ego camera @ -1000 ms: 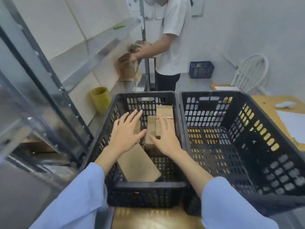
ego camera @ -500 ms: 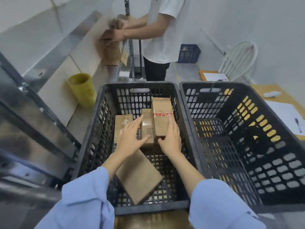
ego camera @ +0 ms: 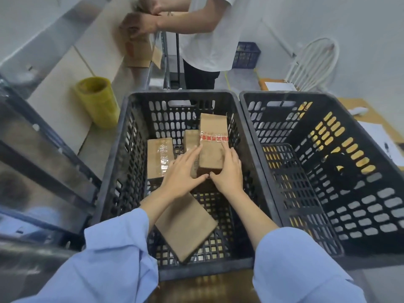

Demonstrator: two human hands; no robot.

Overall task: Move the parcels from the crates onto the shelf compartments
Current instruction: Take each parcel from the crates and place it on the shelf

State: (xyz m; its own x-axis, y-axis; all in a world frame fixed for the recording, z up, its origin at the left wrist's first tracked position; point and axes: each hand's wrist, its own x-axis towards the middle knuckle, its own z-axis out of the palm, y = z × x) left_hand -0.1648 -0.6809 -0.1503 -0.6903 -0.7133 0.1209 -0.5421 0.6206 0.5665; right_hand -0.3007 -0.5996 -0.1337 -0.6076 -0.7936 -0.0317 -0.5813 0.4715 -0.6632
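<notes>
1. Lower centre: a flat parcel [ego camera: 185,226] lies loose in the left crate [ego camera: 205,270], under your left forearm.
2. Mid-frame: your left hand [ego camera: 181,178] and right hand [ego camera: 229,173] press flat-fingered against the taped parcel's [ego camera: 212,149] sides (not wrapped round).
3. Probably stiff, light cardboard; squeeze the long sides.
4. Top: another person [ego camera: 207,40] crowds the shelf [ego camera: 54,101].

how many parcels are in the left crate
4: red-taped parcel between left hand and right hand; smaller parcel against its left side; clear-taped parcel furthest left; flat parcel nearest you. Others may hide underneath.
</notes>
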